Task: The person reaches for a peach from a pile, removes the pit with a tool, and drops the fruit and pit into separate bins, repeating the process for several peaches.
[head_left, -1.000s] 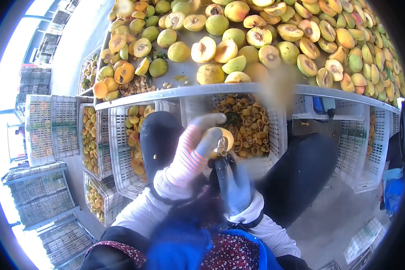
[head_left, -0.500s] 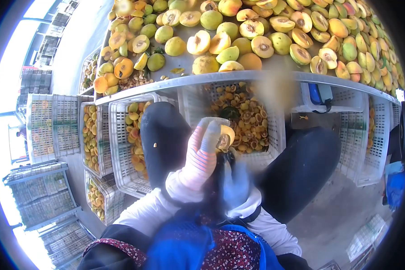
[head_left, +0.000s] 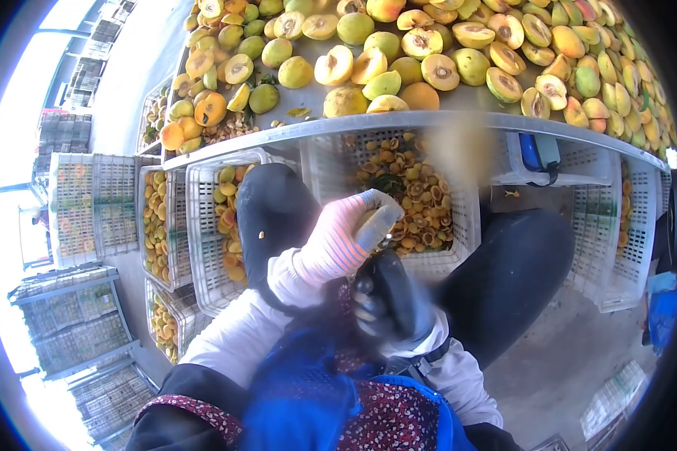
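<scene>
My left hand (head_left: 346, 231) wears a pale striped glove with grey fingertips. Its fingers are wrapped round a peach half (head_left: 367, 224), which they mostly cover. Just below and to the right, my right hand (head_left: 402, 304), in a blue-grey glove, is closed round a dark-handled tool (head_left: 387, 272). A small metal glint shows at the tool's upper end, close against the peach half; the exact kind of tool is hidden. Both hands are between my knees, above a crate (head_left: 465, 239) of small cut peach pieces (head_left: 421, 203).
A metal-edged table (head_left: 293, 134) in front carries many whole and halved peaches (head_left: 440, 71). White crates of fruit (head_left: 203, 255) stand at left. At right are more crates (head_left: 605, 240) and a blue object (head_left: 530, 152). My knees flank the middle crate.
My left hand has turned over, its fingers now covering the peach half whose cut face showed before. My right hand, blurred earlier, has turned and shows its closed fingers. The view has shifted slightly.
</scene>
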Available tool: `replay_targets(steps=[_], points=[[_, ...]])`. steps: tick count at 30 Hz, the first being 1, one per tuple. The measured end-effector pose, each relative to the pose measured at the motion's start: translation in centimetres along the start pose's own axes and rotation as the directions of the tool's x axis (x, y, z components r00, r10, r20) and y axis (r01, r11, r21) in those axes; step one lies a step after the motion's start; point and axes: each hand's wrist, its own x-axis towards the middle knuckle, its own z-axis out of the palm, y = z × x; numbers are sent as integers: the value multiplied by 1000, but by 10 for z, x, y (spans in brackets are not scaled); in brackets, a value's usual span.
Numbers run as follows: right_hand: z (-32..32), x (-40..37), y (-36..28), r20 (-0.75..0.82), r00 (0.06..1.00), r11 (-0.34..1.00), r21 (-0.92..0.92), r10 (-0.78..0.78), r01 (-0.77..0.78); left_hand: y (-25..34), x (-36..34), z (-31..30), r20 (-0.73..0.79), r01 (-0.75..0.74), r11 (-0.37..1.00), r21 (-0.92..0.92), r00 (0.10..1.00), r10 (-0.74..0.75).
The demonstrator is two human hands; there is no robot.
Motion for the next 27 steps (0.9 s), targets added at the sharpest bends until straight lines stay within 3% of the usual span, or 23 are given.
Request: replay_targets(steps=[1, 2, 4, 6, 7, 8, 10, 11, 12, 13, 15, 16, 17, 18, 19, 20, 22, 23, 24, 25, 26, 27], points=[[3, 0, -2, 17, 999, 996, 71, 50, -51, -8, 1, 3, -3, -86, 996, 19, 996, 86], [1, 2, -1, 154, 985, 974, 200, 73, -103, -12, 3, 6, -4, -172, 984, 41, 985, 173], [-6, 8, -1, 422, 904, 875, 413, 61, -252, -13, 5, 8, 64, -26, 985, -173, 997, 38], [-7, 8, -1, 466, 885, 861, 442, 18, -250, -15, 6, 9, 161, 173, 905, -390, 980, -118], [-6, 9, -2, 496, 868, 872, 435, -24, -225, -22, 3, 16, 198, 280, 737, -616, 960, -199], [-5, 11, -3, 525, 849, 881, 431, -67, -197, -22, -5, 25, 180, 371, 549, -749, 911, -370], [0, 5, -10, 528, 835, 907, 412, -157, -90, -32, -15, 39, 19, 243, 453, -858, 896, -444], [-2, 5, -10, 459, 876, 896, 438, -151, -75, -37, -17, 30, -5, 281, 506, -816, 870, -492], [-5, 4, -8, 390, 909, 886, 461, -149, -52, -19, -21, 13, -113, 223, 722, -655, 916, -386], [-17, 7, -5, 361, 921, 880, 474, -148, -44, -20, -24, -1, -392, -61, 903, -425, 912, -123], [-26, 10, -3, 253, 958, 881, 472, -133, -2, -4, -35, -52, -671, -236, 934, -266, 742, -4], [-26, 10, -4, 165, 978, 923, 381, -125, 54, 13, -40, -78, -687, -206, 979, 7, 710, 155], [-26, 9, -5, 74, 989, 954, 282, -131, 106, 16, -47, -124, -555, 132, 769, 625, 768, 319], [-25, 12, -8, -19, 989, 972, 177, -150, 151, 11, -51, -150, -495, 319, 511, 798, 830, 256], [-7, 13, -10, -358, 907, 974, -115, -223, 194, 21, -45, -158, -418, 359, 289, 888, 891, 177], [-1, 15, -12, -394, 896, 978, -118, -205, 171, 35, -37, -165, -359, 356, 50, 933, 931, 69], [5, 21, -14, -473, 865, 985, -119, -166, 124, 53, -2, -143, -425, 292, 425, 857, 867, 261], [1, 24, -14, -434, 884, 984, -109, -175, 141, 56, 21, -134, -341, 49, 546, 836, 826, 449], [-8, 26, -12, -397, 899, 983, -98, -184, 158, 65, 47, -128, -316, 47, 551, 833, 857, 406], [-13, 28, -10, -359, 913, 981, -86, -195, 176, 67, 77, -124, -357, 146, 536, 831, 880, 313], [-14, 30, -10, -429, 874, 973, -124, -227, 192, 72, 107, -117, -338, 140, 494, 858, 878, 338], [-13, 32, -7, -497, 829, 966, -162, -257, 203, 60, 142, -126, -311, 162, 460, 873, 912, 268]])
